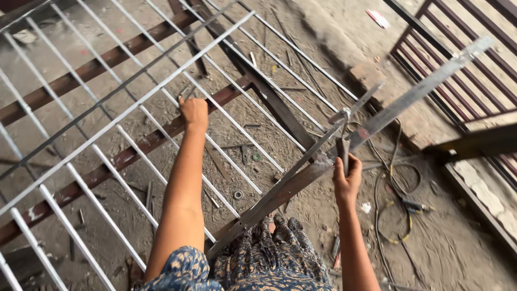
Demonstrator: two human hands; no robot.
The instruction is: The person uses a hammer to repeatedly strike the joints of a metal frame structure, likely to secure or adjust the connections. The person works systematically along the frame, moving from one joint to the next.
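A: Head view: where is the metal grille point(107, 129)?

B: Propped over the dirt floor point(301, 64). The left hand point(194, 114) is closed round one bar; the right hand point(344, 175) grips a hammer point(342, 151) at the grille's lower rail.

A: Handling?

B: Likely heavy, rigid; hold its bars.

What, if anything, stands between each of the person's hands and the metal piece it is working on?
Nothing visible does. The left hand is already closed around a bar of the metal grille. The right hand already grips the hammer handle beside the long steel strip.

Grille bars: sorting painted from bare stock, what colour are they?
Bare silvery-grey metal bars, seen in the head view.
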